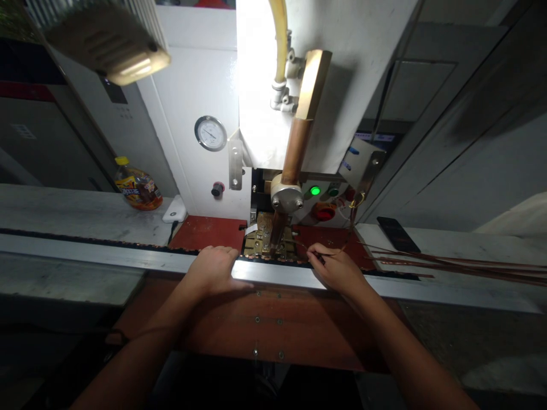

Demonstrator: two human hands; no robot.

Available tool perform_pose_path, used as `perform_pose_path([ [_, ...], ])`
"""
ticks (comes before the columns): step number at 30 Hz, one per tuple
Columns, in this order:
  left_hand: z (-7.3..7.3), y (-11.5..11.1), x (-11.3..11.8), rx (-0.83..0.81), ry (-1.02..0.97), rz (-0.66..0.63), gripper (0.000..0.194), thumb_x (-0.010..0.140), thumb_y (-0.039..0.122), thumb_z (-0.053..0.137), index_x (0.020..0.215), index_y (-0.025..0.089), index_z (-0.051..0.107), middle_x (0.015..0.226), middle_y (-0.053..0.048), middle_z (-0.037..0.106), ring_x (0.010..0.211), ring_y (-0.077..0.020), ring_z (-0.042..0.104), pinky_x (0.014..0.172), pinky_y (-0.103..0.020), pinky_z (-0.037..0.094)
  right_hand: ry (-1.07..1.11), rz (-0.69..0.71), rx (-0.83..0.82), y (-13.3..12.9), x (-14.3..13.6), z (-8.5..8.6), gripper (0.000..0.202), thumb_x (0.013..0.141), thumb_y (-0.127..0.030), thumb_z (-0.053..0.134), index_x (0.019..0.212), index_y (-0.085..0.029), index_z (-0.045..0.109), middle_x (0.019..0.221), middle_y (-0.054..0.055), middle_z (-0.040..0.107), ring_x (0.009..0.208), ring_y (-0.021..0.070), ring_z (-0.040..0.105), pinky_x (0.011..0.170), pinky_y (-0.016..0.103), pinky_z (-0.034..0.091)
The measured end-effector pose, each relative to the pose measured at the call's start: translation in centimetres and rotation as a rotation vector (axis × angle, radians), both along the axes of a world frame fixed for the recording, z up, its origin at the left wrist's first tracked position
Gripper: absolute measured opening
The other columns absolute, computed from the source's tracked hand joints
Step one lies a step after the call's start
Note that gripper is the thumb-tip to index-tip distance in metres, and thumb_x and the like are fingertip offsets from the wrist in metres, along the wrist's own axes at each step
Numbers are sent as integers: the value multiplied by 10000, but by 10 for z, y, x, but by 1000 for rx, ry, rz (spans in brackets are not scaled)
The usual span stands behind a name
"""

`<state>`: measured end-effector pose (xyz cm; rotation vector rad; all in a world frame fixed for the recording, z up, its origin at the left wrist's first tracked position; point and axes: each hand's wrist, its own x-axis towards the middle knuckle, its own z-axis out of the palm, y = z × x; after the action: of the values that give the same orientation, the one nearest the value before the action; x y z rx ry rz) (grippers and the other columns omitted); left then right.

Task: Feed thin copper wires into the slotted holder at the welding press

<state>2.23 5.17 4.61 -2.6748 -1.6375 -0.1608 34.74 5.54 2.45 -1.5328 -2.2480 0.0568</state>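
A long aluminium rail (277, 273) runs across the front of a machine, with a black strip carrying copper-coloured pieces (128, 244) along its far edge. My left hand (213, 269) grips the rail left of centre, fingers over the top and thumb along the front. Right of centre, my right hand (335, 267) is closed in a pinch at the strip, on what looks like a thin copper-coloured wire (302, 245); its fingers partly hide it. Between my hands, a slanted copper rod (278, 228) comes down to the strip, in front of a brass-coloured block (253, 245).
Loose copper strips (461, 263) and a black phone (398, 234) lie at right. A bottle with a yellow cap (139, 188) and a white device (174, 209) stand at left. The machine has a gauge (211, 134) and a lit green button (315, 191). A lamp (106, 42) hangs upper left.
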Motion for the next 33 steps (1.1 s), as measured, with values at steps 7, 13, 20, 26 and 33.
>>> perform_pose_path([
  [7,2,0,1,-14,7,2,681,691,815,655,940,183,708,991,-153,773,891,-388,721,749,-457,517,5,-9,-9,0,-1,1,262,992,-327,404,925,-250,646,772,30,737,710,206,698,675,290,431],
  [13,6,-1,3,-55,10,17,688,696,823,632,935,181,706,1001,-139,772,907,-374,720,768,-445,517,6,-7,-63,0,-1,2,290,995,-342,375,938,-245,643,822,45,744,762,211,701,719,296,429],
  [20,9,-2,4,-75,29,33,685,704,824,627,941,185,699,1020,-133,766,934,-374,716,806,-453,522,0,-39,-110,-1,-3,7,287,987,-355,377,944,-252,641,836,42,747,762,215,706,710,299,421],
  [26,11,-4,5,-85,29,50,715,684,803,673,1012,168,704,1047,-152,753,963,-388,703,841,-464,517,-10,-49,-105,-1,-3,6,278,992,-345,383,946,-254,641,848,42,756,797,217,718,719,293,427],
  [33,8,-2,-3,-94,-83,3,860,588,798,775,1169,175,664,1165,-146,712,1072,-370,663,924,-454,511,-25,-37,-68,-1,-2,3,274,1002,-330,404,959,-254,664,818,36,758,774,210,718,716,282,439],
])
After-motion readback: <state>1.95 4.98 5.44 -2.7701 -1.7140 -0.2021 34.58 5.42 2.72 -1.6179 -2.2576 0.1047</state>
